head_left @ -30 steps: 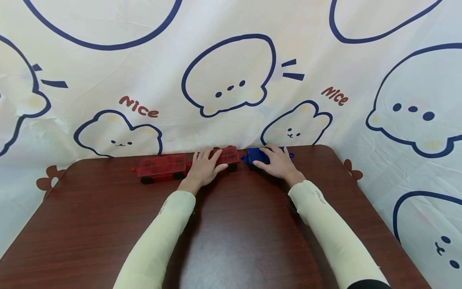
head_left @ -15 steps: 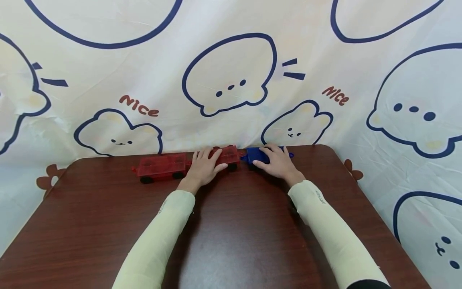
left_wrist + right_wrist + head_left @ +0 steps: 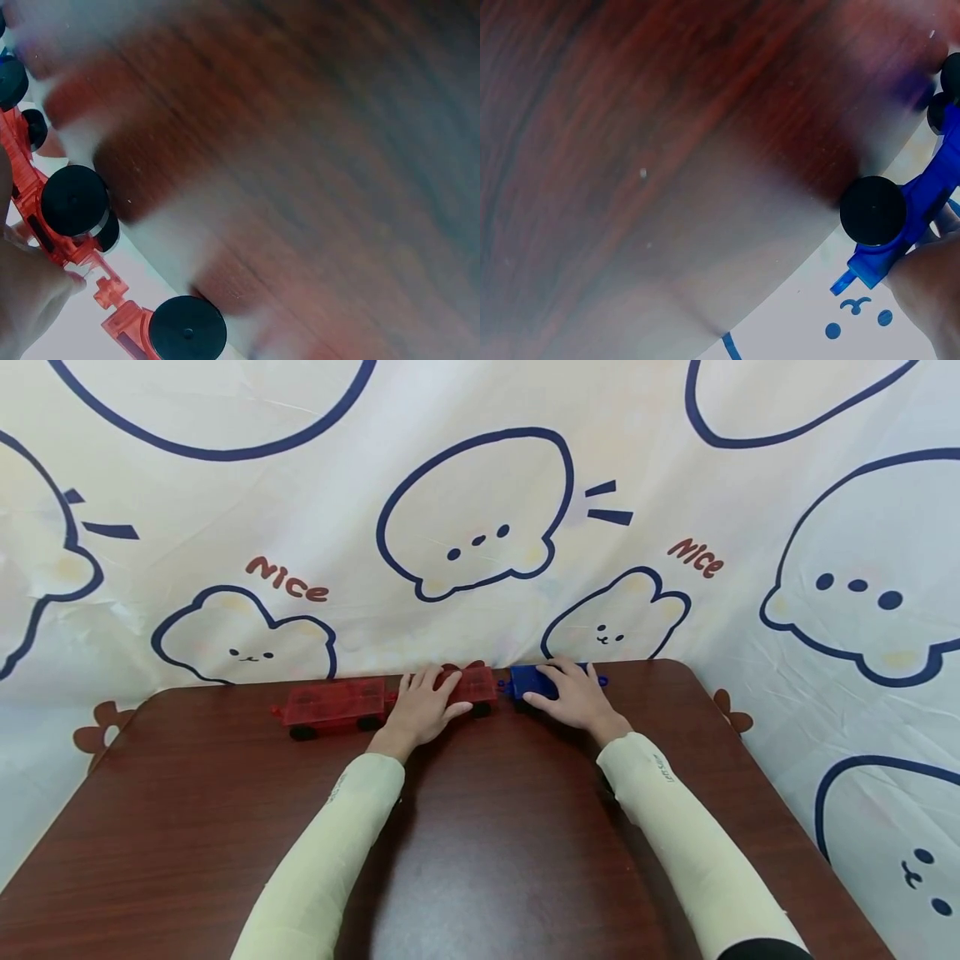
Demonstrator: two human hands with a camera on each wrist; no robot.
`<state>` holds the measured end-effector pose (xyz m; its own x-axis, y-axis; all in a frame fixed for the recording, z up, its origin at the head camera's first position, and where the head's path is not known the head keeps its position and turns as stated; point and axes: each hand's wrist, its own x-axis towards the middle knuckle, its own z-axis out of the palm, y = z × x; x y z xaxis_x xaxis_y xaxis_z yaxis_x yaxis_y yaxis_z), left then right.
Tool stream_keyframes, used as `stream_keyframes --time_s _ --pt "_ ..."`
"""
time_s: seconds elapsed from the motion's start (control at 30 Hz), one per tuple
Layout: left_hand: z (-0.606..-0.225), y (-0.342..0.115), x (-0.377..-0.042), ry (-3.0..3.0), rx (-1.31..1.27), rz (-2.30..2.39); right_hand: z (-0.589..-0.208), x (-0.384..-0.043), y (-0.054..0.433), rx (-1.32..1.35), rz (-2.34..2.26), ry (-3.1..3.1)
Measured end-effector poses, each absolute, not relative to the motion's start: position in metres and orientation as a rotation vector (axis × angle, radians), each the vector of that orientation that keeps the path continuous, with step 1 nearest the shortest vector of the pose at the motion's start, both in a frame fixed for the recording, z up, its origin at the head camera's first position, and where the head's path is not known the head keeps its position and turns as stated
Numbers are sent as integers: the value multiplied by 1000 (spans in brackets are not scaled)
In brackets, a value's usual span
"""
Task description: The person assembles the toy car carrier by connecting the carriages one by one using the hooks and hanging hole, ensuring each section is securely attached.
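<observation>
Three see-through toy train cars with black wheels stand in a row along the table's back edge. My left hand (image 3: 422, 708) grips the middle red toy train car (image 3: 480, 682), fingers over its top and thumb along the near side. A blue toy train car (image 3: 531, 682) is held by my right hand (image 3: 576, 697), which covers its right part. Close between these two cars, their coupling ends meet. Left of my left hand is another red toy train car (image 3: 337, 703); the left wrist view shows its cross-shaped coupling (image 3: 111, 291) at the middle car's end.
The dark brown wooden table (image 3: 480, 860) has rounded back corners. Right behind it hangs a white cloth (image 3: 465, 635) printed with blue cartoon outlines, which also runs along both sides.
</observation>
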<state>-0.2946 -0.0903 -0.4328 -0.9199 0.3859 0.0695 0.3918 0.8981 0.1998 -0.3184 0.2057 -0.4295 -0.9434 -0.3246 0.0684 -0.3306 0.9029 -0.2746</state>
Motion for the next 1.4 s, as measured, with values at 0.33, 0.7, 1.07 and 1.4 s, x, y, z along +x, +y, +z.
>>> stream_keyframes --time_s 0.33,0.7,1.07,1.4 --pt "-435 -90 -293 -3031 -630 -330 -432 -316 207 524 426 -3048" --pt "-432 -90 -293 -3031 -632 -331 -430 -317 207 526 415 -3055" --pt "-432 -89 -294 -3033 -622 -283 -432 -319 208 527 420 -3038" --pt "-430 -91 -295 -3038 -618 -268 -429 -318 208 568 365 -3044"
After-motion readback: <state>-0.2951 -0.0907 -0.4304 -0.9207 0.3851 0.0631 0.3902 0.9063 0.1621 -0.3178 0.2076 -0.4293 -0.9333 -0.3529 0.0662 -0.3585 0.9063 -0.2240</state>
